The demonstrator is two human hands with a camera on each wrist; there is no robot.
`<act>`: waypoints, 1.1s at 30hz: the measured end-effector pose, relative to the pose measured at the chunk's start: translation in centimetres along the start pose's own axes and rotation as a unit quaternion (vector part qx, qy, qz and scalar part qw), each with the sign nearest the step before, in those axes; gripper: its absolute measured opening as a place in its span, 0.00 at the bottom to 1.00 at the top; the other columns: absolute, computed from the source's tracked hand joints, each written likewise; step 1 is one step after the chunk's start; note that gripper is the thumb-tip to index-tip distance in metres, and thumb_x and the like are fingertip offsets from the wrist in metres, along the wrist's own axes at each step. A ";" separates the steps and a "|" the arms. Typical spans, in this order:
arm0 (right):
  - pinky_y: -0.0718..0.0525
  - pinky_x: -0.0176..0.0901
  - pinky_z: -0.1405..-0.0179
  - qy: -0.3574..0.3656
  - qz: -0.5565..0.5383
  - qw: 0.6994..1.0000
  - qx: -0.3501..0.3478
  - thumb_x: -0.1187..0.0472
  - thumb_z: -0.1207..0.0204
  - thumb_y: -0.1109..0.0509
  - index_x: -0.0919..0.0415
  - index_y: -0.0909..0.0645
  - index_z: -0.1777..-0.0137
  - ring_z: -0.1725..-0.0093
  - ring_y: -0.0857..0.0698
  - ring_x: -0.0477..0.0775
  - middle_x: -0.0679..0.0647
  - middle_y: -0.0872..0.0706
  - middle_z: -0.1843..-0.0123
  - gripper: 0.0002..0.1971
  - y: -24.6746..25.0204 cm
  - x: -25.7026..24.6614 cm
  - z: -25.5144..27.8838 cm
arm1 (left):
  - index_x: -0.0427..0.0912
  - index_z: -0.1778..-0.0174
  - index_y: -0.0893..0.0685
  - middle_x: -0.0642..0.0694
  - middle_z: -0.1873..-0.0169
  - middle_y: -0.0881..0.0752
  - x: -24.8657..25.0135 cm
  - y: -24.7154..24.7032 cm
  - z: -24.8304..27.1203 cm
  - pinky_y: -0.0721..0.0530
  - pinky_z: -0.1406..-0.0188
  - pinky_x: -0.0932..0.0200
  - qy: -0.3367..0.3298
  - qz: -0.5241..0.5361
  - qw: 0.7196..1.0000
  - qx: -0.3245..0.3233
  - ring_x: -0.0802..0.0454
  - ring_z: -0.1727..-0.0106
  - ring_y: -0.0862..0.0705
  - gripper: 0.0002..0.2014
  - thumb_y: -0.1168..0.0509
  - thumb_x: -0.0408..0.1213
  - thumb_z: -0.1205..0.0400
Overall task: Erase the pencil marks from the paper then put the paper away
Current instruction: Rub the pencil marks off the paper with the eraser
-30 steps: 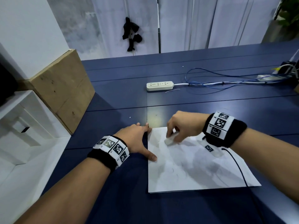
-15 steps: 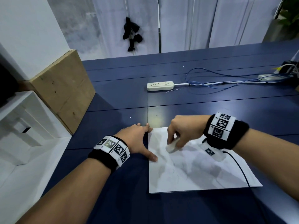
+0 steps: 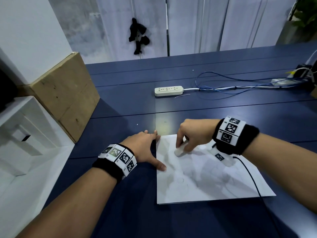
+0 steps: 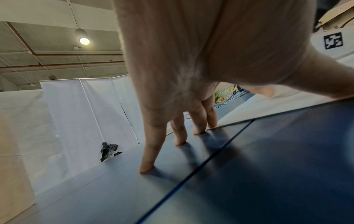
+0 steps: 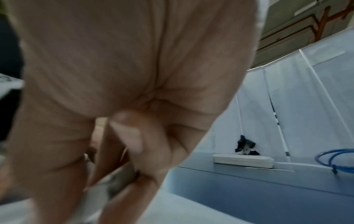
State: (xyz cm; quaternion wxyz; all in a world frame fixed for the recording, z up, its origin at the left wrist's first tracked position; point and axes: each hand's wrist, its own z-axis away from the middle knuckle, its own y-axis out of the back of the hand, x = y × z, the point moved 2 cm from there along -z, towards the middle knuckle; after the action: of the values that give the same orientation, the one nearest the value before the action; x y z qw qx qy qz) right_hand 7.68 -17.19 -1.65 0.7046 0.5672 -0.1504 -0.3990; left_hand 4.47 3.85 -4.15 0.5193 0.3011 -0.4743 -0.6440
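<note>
A white sheet of paper [image 3: 209,179] with faint pencil marks lies flat on the dark blue table [image 3: 120,212]. My right hand [image 3: 192,136] pinches a white eraser [image 3: 179,151] and presses it on the paper's upper left part. The right wrist view shows curled fingers [image 5: 134,144] over the blurred eraser [image 5: 114,180]. My left hand [image 3: 145,146] is spread at the sheet's left edge, thumb tip on the paper, fingers [image 4: 149,159] straight and pressing the table next to the paper's far corner [image 4: 249,112].
A white power strip [image 3: 169,91] with blue cables [image 3: 240,86] lies farther back. A cardboard box [image 3: 65,93] and white shelf unit [image 3: 22,140] stand on the left. White curtain panels [image 3: 188,24] close the far side. A black wire [image 3: 252,179] crosses the paper's right part.
My right hand has rubbed the eraser a little down and toward me, then back slightly on the sheet. The left hand and the paper have stayed put.
</note>
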 end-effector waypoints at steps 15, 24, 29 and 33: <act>0.17 0.41 0.55 -0.027 0.018 0.997 0.068 0.52 0.28 0.24 0.52 0.09 0.47 0.55 0.14 0.52 0.48 0.08 0.58 0.11 1.1 0.4 -1.2 | 0.56 0.13 0.44 0.50 0.14 0.39 -0.1 -0.1 -0.1 0.30 0.21 0.43 -0.003 0.001 1.000 0.004 0.51 0.12 0.46 0.74 0.28 0.83 0.57; 0.15 0.42 0.58 0.005 -0.006 1.000 -0.015 0.48 0.33 0.23 0.46 0.10 0.48 0.59 0.13 0.49 0.47 0.09 0.59 0.13 -0.8 -0.5 0.6 | 0.56 0.13 0.45 0.51 0.13 0.40 -0.3 -0.2 -0.5 0.31 0.21 0.45 -0.005 0.005 1.000 -0.003 0.52 0.12 0.48 0.75 0.29 0.83 0.58; 0.18 0.43 0.58 -0.048 0.032 0.992 0.112 0.53 0.26 0.26 0.56 0.10 0.47 0.52 0.13 0.56 0.51 0.08 0.54 0.11 1.1 0.6 -1.8 | 0.55 0.13 0.46 0.47 0.14 0.38 -0.4 -0.4 -0.4 0.30 0.20 0.44 -0.002 0.002 1.000 0.011 0.50 0.13 0.45 0.77 0.30 0.85 0.59; 0.14 0.46 0.55 -0.019 0.004 0.999 0.050 0.47 0.34 0.26 0.49 0.10 0.49 0.56 0.13 0.52 0.47 0.08 0.55 0.15 0.3 0.5 -0.8 | 0.54 0.12 0.47 0.47 0.14 0.38 -0.3 -0.3 -0.4 0.31 0.20 0.45 -0.004 -0.001 1.000 0.006 0.51 0.12 0.46 0.76 0.29 0.83 0.57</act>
State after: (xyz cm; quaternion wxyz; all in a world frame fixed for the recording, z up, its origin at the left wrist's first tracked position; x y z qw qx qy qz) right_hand 8.67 -16.98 -1.71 0.6736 0.5935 -0.1860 -0.3992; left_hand 4.77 4.06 -4.60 0.5149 0.3018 -0.4805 -0.6426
